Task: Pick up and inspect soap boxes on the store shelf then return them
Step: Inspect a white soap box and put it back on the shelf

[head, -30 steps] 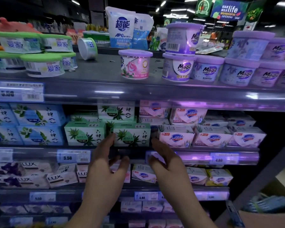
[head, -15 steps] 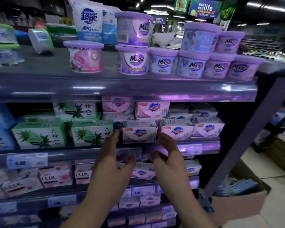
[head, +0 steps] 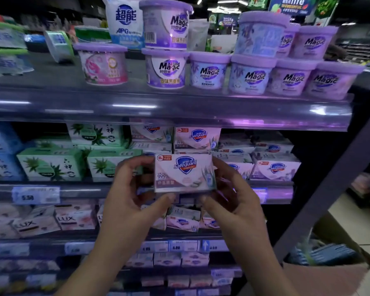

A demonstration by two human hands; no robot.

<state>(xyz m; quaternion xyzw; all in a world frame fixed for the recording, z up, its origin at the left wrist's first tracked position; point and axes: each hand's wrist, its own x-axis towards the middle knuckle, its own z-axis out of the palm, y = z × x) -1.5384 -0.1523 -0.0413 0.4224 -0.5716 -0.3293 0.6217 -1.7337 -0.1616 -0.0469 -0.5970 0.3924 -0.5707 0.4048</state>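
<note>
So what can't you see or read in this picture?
All in the head view:
- Back of the pink and white cardboard Safeguard soap box, held by the left hand and right hand: faces away from the camera.
- Small print on its front: blurred.
- White paper price label, left of the hands: digits smeared.
- Green-lidded plastic tubs at top left: blurred, cut off by the frame edge.
</note>
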